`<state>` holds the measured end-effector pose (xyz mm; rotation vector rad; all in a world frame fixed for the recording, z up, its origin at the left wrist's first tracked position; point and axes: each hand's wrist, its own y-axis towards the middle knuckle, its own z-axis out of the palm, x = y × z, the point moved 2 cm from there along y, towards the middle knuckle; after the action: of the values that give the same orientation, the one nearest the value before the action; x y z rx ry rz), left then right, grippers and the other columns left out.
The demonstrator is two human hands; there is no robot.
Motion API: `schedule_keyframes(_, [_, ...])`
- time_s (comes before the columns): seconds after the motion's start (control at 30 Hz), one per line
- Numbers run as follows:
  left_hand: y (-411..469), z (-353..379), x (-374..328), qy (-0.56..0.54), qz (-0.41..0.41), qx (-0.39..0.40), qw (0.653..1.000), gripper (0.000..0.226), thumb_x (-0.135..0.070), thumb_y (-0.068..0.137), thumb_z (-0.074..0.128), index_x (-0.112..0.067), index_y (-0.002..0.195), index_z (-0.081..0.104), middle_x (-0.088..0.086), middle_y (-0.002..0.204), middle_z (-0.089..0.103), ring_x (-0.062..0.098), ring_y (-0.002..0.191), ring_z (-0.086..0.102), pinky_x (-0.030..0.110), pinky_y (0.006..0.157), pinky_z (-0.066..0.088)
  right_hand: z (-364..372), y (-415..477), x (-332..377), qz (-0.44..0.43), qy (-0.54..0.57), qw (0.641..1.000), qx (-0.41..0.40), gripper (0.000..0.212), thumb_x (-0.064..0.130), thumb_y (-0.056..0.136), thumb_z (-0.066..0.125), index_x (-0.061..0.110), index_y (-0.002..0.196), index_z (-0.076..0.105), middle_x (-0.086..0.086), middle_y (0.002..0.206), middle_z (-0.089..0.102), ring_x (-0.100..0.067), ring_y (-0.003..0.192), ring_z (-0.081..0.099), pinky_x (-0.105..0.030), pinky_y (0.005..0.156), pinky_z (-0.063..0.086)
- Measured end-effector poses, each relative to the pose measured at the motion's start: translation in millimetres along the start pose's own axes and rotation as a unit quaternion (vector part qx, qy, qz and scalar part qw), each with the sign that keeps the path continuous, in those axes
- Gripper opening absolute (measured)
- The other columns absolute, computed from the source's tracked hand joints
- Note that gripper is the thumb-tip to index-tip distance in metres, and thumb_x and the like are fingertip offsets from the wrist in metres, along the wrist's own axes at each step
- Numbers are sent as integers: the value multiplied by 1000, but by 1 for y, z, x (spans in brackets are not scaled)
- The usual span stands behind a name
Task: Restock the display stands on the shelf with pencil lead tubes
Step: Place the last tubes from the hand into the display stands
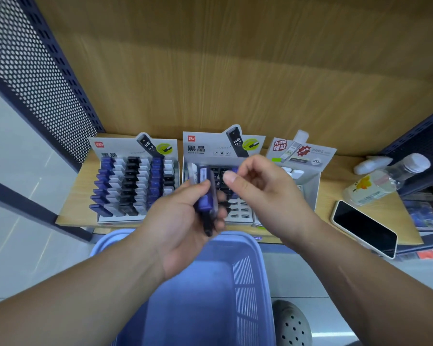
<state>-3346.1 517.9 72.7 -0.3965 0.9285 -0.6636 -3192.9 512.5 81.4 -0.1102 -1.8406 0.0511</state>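
Observation:
My left hand [183, 221] grips a bunch of pencil lead tubes [205, 193], blue and black, held in front of the middle display stand [235, 143]. My right hand [258, 186] hovers just right of the bunch with fingers curled and thumb out; it holds nothing that I can see. The middle stand shows some dark tubes at the back and several vacant slots [240, 208] at the front. The left display stand [135, 186] is packed with rows of blue, grey and black tubes. A third stand [303, 158] at the right holds white-capped tubes.
A blue plastic basket [210, 295] sits below the shelf edge between my arms. On the wooden shelf [335, 193] to the right lie a clear bottle [383, 181] and a black phone [364, 228]. A perforated metal panel [35, 78] bounds the left side.

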Motion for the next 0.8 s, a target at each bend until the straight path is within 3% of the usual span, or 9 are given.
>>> schedule_keyframes(0.07, [3, 0, -5, -28, 27, -29, 999, 13, -18, 101, 51, -8, 102, 60, 8, 74, 61, 18, 56, 58, 28, 52, 52, 2, -8, -2, -25, 19, 999, 34, 22, 22, 88, 78, 12, 78, 62, 5, 64, 63, -12, 65, 50, -27, 60, 44])
schedule_keyframes(0.13, [6, 0, -7, -55, 41, -50, 996, 15, -19, 102, 51, -8, 105, 60, 7, 74, 62, 16, 59, 62, 29, 57, 56, 7, -16, -4, -31, 34, 997, 66, 17, 20, 81, 84, 10, 81, 70, -12, 73, 69, -21, 69, 54, -41, 65, 48])
schedule_keyframes(0.2, [8, 1, -7, -74, 44, -50, 995, 18, -20, 102, 51, -9, 114, 59, 9, 82, 61, 19, 67, 64, 31, 61, 59, 11, -21, -7, -35, 22, 997, 62, 25, 18, 72, 91, 9, 88, 74, -19, 80, 69, -20, 70, 54, -36, 66, 49])
schedule_keyframes(0.33, [6, 8, -5, -81, 28, -43, 995, 22, -21, 102, 50, -13, 123, 54, 16, 99, 57, 26, 78, 64, 35, 52, 57, 14, -27, -10, -55, -42, 997, 25, 29, 16, 65, 95, 10, 85, 74, -11, 76, 68, -15, 62, 49, -21, 60, 45])
schedule_keyframes(0.43, [5, 12, -8, -88, 44, -33, 995, 26, -19, 103, 49, -8, 126, 54, 16, 96, 57, 22, 65, 70, 34, 50, 56, 15, -28, -9, -92, -48, 995, 0, 16, 8, 73, 89, 9, 81, 76, -6, 74, 67, -16, 59, 52, -25, 58, 48])
schedule_keyframes(0.53, [7, 11, -10, -104, 53, -44, 992, 40, -17, 103, 50, 2, 138, 49, 15, 94, 62, 21, 69, 73, 34, 55, 59, 15, -31, -7, -119, -67, 991, -14, 12, 9, 77, 85, 14, 79, 75, 3, 74, 68, -16, 59, 55, -31, 58, 51])
schedule_keyframes(0.63, [6, 9, -7, -96, 32, -50, 994, 43, -19, 103, 50, 2, 140, 46, 19, 114, 65, 24, 80, 74, 35, 52, 58, 15, -31, -7, -85, -64, 994, -25, 23, 17, 71, 92, 18, 86, 75, 4, 76, 70, -18, 60, 59, -26, 60, 53])
schedule_keyframes(0.8, [7, 11, -7, -115, 40, -40, 992, 40, -15, 103, 47, 5, 138, 49, 18, 107, 62, 21, 76, 74, 37, 58, 61, 19, -27, -4, -143, -113, 981, -58, 13, 13, 74, 87, 11, 73, 74, 5, 65, 67, -13, 57, 60, -22, 55, 49])
